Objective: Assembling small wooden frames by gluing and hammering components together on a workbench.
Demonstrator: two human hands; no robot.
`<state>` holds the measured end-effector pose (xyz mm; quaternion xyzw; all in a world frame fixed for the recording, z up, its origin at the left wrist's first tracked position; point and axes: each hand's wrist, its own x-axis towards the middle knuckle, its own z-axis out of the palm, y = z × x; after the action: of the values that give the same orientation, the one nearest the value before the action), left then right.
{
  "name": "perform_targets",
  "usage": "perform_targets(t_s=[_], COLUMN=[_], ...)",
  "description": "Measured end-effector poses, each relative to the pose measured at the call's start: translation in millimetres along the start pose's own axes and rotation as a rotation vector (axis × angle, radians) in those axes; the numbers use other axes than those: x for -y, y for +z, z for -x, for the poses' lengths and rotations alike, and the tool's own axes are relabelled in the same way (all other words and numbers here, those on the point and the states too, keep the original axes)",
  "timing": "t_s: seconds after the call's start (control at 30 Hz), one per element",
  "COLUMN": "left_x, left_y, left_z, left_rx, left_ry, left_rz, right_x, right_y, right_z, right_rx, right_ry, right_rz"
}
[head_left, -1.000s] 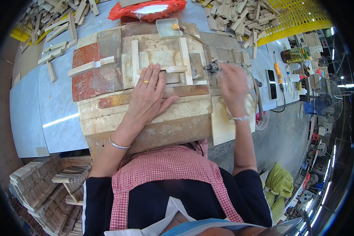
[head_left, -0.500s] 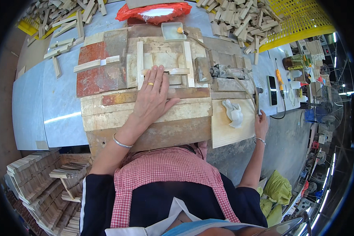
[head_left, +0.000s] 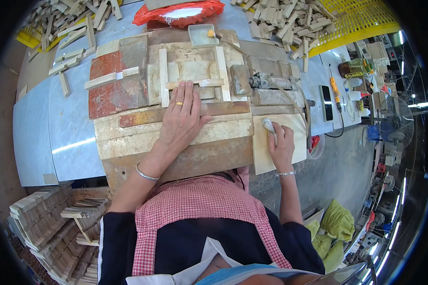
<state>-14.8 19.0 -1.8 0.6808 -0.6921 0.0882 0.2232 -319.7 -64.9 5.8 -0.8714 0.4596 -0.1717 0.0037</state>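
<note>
My left hand (head_left: 182,116) lies flat, fingers stretched forward, with its fingertips against the wooden crossbar (head_left: 209,82) of a small H-shaped frame. Two upright wooden strips, a left one (head_left: 163,71) and a right one (head_left: 222,71), flank that crossbar in a worn wooden jig (head_left: 195,54). On the right, my right hand (head_left: 283,147) is closed round a crumpled white cloth (head_left: 268,125) over a pale plywood board (head_left: 261,154). Beside the right strip sits a block (head_left: 240,80), with a metal air cylinder (head_left: 273,81) and its hose behind it.
Loose wooden sticks fill yellow baskets at the back left and back right (head_left: 361,23). A shallow tray (head_left: 203,37) stands behind the jig, near a red plastic bag (head_left: 176,15). A phone (head_left: 326,96) and orange-handled tool (head_left: 335,89) lie right. Stacked wooden pieces (head_left: 43,213) stand lower left.
My right hand has left the hose at the board's right edge, moved left and taken hold of the white cloth. My left hand stays on the frame, its fingertips slightly lower on the crossbar.
</note>
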Motion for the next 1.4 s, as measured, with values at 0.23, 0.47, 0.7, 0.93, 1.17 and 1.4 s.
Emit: perform_targets(t_s=[0.23, 0.47, 0.7, 0.93, 1.17, 1.4], left_x=[-0.7, -1.6, -4.0, -10.6, -9.9, -7.7], left_y=[-0.4, 2.2, -0.4, 12.5, 14.6, 3.0], left_z=[3.9, 2.0, 1.5, 9.0, 11.1, 4.2], left_rx=[-0.012, -0.002, 0.031, 0.041, 0.015, 0.042], left_ry=[-0.004, -0.003, -0.011, -0.042, -0.02, -0.007], left_rz=[-0.007, -0.002, -0.039, -0.043, -0.043, -0.118], right_x=[54.2, 121.2, 93.6, 202.3, 211.5, 183.3], right_y=[-31.3, 24.7, 11.9, 29.0, 46.8, 52.9], right_z=[-78.9, -158.4, -167.0, -182.3, -190.3, -216.5], right_rx=[-0.03, 0.03, 0.046, 0.18, 0.277, 0.125], right_ry=[-0.165, -0.492, -0.453, -0.748, -0.769, -0.588], right_rz=[-0.323, -0.237, -0.003, -0.237, -0.113, -0.071])
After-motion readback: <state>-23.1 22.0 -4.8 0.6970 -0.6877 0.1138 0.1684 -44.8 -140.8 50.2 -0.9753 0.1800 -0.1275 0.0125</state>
